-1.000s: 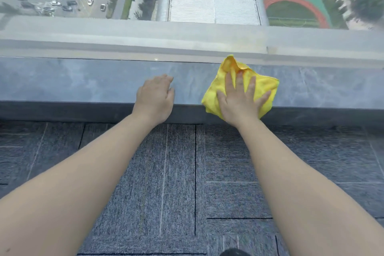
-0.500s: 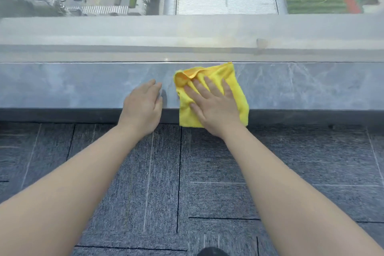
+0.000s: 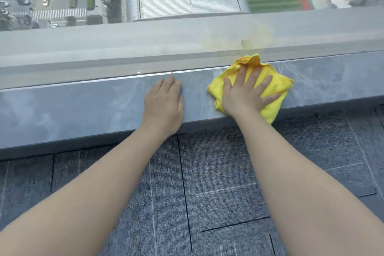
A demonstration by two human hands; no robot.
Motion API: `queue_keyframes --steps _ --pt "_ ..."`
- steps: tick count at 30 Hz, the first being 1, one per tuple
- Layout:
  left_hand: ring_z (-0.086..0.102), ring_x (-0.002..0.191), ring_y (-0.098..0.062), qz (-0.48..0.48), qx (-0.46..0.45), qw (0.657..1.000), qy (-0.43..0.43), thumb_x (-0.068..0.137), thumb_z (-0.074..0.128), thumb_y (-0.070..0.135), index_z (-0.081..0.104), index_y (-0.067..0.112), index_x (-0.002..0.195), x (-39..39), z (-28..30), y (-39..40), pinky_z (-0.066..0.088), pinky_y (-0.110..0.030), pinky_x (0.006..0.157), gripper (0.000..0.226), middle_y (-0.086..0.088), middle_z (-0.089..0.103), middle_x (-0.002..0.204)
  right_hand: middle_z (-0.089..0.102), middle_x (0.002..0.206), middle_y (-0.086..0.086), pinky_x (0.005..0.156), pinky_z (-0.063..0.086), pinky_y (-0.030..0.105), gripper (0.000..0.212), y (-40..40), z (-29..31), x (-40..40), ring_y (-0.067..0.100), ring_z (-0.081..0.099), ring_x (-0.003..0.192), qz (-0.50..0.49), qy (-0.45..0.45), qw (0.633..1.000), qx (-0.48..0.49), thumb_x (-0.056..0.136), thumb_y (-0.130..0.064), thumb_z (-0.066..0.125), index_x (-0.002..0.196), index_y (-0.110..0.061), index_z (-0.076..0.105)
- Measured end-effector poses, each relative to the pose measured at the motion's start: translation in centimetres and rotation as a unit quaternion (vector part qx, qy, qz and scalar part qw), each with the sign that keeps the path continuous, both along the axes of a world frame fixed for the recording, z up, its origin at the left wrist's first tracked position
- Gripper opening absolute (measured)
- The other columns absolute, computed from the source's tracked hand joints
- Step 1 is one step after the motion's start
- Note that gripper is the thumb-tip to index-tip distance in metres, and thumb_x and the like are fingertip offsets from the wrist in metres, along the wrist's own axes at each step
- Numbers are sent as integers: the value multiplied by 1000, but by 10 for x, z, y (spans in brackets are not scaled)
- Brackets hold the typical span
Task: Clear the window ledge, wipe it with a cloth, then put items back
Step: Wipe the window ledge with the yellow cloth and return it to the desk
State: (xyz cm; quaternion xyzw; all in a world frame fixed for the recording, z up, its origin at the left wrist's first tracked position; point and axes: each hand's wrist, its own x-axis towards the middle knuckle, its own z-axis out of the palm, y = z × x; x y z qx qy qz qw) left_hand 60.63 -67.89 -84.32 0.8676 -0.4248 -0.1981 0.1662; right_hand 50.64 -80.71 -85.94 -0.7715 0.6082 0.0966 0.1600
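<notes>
Plainly, the main risk is the crumpled yellow microfibre cloth (image 3: 276, 87) slipping off the front edge: one corner already hangs past the lip of the grey marbled stone window ledge (image 3: 72, 108), above the grey carpet-tile floor (image 3: 207, 172), and a hard stroke toward the body could drag the rest after it. Its bunched far end touches the window glass (image 3: 187, 52), so a long push may ruck it up further and leave the strip along the glass unwiped. The right hand (image 3: 245, 93) lies flat on the cloth, fingers spread, pressing rather than gripping it. The left hand (image 3: 164, 104) rests flat and empty on the bare stone just beside it, fingers together. No items show on the visible ledge. The cloth looks soft, folded unevenly and bright, lying across the ledge's depth.
</notes>
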Motion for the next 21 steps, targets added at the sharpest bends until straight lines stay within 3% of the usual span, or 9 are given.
queue_keyframes --steps 3,6,11,18,21 --pt "22 139 -31 -15 2 1000 18 77 19 29 34 9 135 -1 1 9 19 -41 113 63 -12 28 151 -8 158 6 108 -6 67 62 24 1 21 36 -13 143 10 -3 1000 4 94 -47 19 147 -21 -2" --pt "21 140 -30 -34 -4 999 39 77 20 30 33 10 136 -2 4 16 18 -42 113 63 -11 26 152 -6 159 0 111 -6 62 60 58 3 28 30 -11 145 131 -22 991 -8 95 -45 22 146 -26 -2" --pt "23 139 -31 -18 -30 998 45 77 21 30 32 11 137 2 14 8 18 -41 113 63 -11 28 151 0 159 -7 115 -8 51 50 60 10 -9 20 -5 146 335 -35 941 13 97 -39 22 145 -36 7" --pt "20 141 -27 -6 -54 998 20 92 31 26 32 10 136 -21 5 -25 15 -40 113 47 -10 26 152 1 158 -10 116 -10 48 49 11 7 -47 15 -5 146 337 -34 941 -1 97 -40 21 144 -39 6" --pt "26 138 -29 -4 -54 999 2 85 23 31 34 9 135 -42 1 -36 21 -43 111 56 -12 31 150 -4 159 -8 115 -10 52 54 -16 4 -69 20 -8 146 313 -9 949 -23 95 -45 20 145 -36 -1"
